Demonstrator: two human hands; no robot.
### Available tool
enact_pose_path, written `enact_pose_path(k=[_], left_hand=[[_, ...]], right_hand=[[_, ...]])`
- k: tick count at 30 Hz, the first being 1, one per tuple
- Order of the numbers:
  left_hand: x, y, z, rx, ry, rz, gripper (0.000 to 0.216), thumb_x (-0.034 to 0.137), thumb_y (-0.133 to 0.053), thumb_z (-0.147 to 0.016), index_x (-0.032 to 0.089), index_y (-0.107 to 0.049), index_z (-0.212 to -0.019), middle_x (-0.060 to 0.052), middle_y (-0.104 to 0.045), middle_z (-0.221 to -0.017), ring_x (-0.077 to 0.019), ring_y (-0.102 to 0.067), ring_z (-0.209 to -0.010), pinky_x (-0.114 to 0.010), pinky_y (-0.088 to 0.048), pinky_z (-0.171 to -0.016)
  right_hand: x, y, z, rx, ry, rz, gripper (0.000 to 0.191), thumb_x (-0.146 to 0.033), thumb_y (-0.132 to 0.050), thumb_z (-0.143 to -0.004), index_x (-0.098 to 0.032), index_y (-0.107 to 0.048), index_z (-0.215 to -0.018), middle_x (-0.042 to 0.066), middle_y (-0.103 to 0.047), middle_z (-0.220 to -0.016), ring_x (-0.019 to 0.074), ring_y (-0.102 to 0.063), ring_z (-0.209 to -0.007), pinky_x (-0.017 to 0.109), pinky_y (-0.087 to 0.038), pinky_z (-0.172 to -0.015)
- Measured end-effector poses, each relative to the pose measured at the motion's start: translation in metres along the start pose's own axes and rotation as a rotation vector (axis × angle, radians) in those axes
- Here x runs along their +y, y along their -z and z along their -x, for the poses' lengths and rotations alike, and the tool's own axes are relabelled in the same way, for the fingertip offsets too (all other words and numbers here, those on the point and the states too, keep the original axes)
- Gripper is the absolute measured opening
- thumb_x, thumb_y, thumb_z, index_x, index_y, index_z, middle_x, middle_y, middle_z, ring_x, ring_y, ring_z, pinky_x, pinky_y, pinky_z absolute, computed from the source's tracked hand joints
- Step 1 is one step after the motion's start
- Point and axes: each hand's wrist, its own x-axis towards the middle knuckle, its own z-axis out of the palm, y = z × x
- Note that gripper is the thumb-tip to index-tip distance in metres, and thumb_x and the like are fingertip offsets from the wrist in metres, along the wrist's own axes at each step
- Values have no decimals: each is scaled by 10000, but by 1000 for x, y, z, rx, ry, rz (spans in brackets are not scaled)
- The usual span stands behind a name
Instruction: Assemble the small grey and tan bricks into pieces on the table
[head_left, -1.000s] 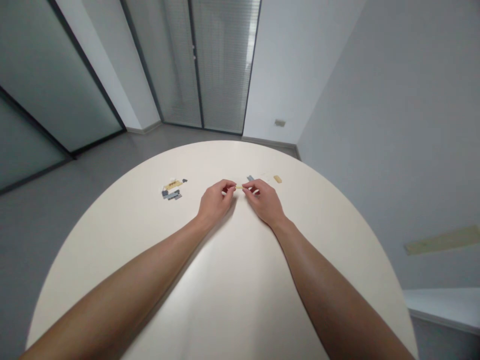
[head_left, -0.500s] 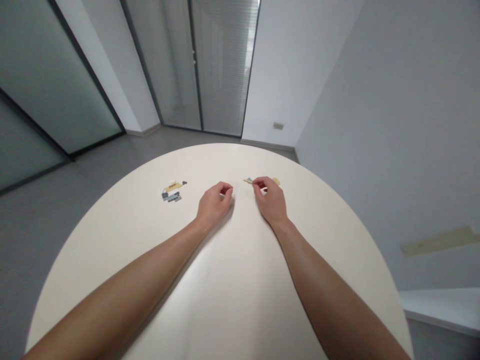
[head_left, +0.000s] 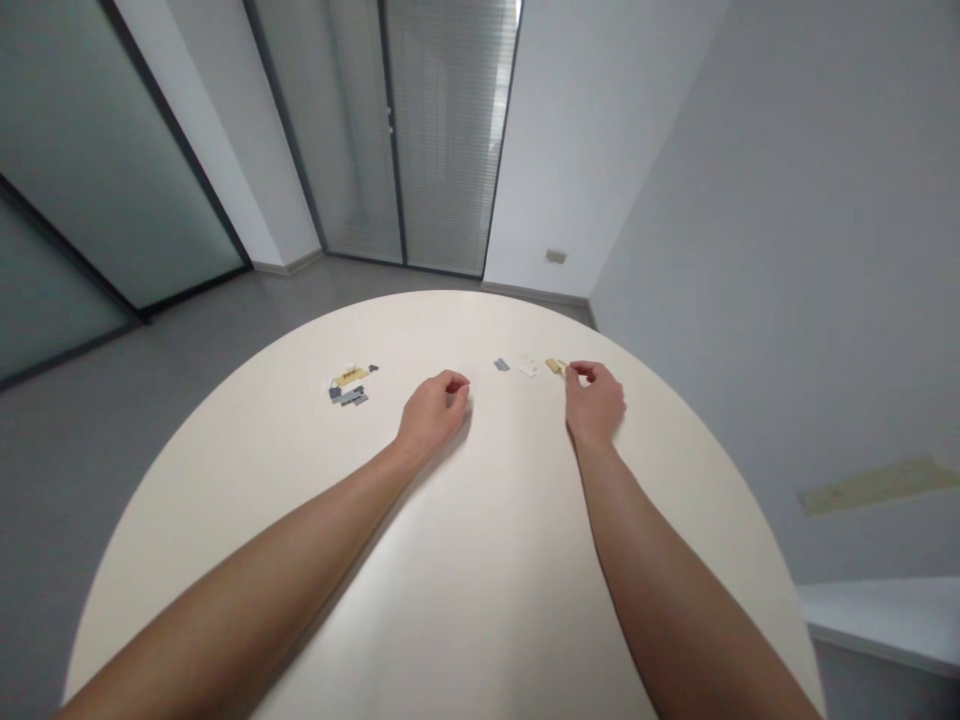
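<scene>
The right hand (head_left: pixel 595 403) came to the tan plate (head_left: pixel 555 366)

The white plastic plate (head_left: pixel 528 367) lay on the round bench (head_left: pixel 225 540), and I take it as the landmark. Just to its right was the tan plate, just to its left a grey brick (head_left: pixel 501 365), and well to its left a small pile of grey and tan bricks (head_left: pixel 349 390). The right hand was to the right of the white plastic plate. Its fingers (head_left: pixel 576 368) stood narrow, with the tips at the tan plate's edge, but I cannot tell if they held it. The left hand (head_left: pixel 435 412), below and to the left of the landmark, was curled, and I cannot tell if it held something. These pieces seemed light, stiff and a little slippery, so the thin edges were probably the best place to pinch. Compared with the earlier frame, the right hand had moved further right, away from the left hand, and the white plastic plate was uncovered.
</scene>
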Motion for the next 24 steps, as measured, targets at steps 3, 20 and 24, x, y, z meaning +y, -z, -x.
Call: enact_pose_path(k=[3,20,24], left_hand=[[-1,0,0,-15,-31,-47,193,284,-526,-929,195,-679,-1007,-88,-747,-1025,-238,-665,-943,-387,-495,-858],[3,0,5,-80,-122,-174,201,250,-549,-916,176,-695,-1031,-107,-722,-961,-273,-620,-989,-418,-480,-894],[4,1,5,-83,-126,-170,209,247,-545,-915,166,-695,-1036,-116,-722,-964,-280,-617,-983,-429,-481,-889]], right_hand=[[0,3,0,2,-30,101,223,-345,-544,-899,-242,-723,-982,74,-741,-1046,284,-615,-990,436,-415,-879],[13,-8,-6,-46,-32,257,249,-318,-583,-859,-247,-781,-993,119,-750,-994,311,-618,-959,501,-459,-855],[11,-7,-5,-68,-32,269,274,-317,-586,-870,-252,-766,-1066,119,-750,-1054,324,-620,-1006,503,-453,-871]])
